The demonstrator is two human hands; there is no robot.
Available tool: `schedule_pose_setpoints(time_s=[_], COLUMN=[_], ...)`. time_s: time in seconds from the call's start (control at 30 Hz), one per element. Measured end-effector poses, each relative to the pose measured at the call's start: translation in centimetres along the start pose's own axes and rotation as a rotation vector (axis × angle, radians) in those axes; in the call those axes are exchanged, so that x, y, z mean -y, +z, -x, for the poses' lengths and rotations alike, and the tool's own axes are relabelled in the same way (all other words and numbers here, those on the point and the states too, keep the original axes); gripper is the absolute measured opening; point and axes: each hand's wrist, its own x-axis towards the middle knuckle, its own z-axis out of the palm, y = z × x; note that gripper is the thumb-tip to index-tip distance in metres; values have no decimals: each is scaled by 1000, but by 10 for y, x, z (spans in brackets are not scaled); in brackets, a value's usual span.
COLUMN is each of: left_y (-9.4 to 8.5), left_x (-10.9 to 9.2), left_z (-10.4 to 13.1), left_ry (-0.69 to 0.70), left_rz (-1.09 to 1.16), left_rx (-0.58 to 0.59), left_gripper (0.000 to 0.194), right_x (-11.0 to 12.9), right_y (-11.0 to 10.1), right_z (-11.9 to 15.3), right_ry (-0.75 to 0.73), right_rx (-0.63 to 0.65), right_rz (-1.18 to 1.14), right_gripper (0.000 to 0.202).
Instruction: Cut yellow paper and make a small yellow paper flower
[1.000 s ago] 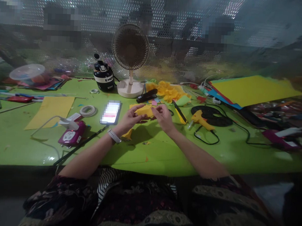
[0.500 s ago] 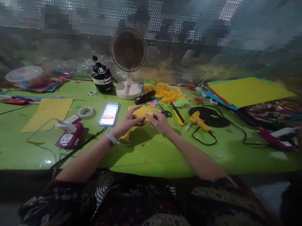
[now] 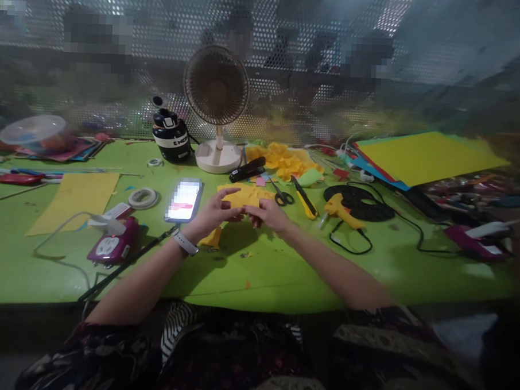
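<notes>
My left hand (image 3: 211, 215), with a pale watch band on its wrist, has its forefinger arched and its thumb reaching toward the right fingertips. The fingers of my right hand (image 3: 270, 215) are bent in a pinch, and both hands' fingertips meet. Whatever is between them is too small or hidden to make out. Directly behind the fingers is a piece of yellow paper (image 3: 249, 195), partly covered by them. A folded yellow scrap (image 3: 213, 238) lies below my left hand. Black scissors (image 3: 284, 198) and a yellow utility knife (image 3: 304, 198) lie beyond my right hand.
Left of my hands are a lit phone (image 3: 183, 200), a tape roll (image 3: 142, 198) and a purple power socket (image 3: 113, 243). Behind stand a fan (image 3: 218, 157) and a black bottle (image 3: 171, 142). A yellow glue gun (image 3: 343, 210) with its cord lies right; yellow crepe petals (image 3: 287, 160) are heaped behind.
My right hand has shifted left and slightly down, bringing its fingertips against those of my left hand. The view has turned slightly, moving the table items a little left.
</notes>
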Motion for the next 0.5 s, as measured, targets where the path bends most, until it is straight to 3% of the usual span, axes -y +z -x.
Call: schedule_pose_setpoints(time_s=[0.2, 0.5], left_y=[-4, 1], left_x=[1, 13], left_z=[1, 7], left_ry=[-110, -152], left_rz=[-91, -397], left_rx=[-13, 154], left_gripper=[71, 71], right_x=[-8, -19], right_y=[-5, -14], right_z=[3, 38], right_ry=[120, 285], right_rx=[134, 204], right_rz=[-87, -77], right_gripper=[24, 18])
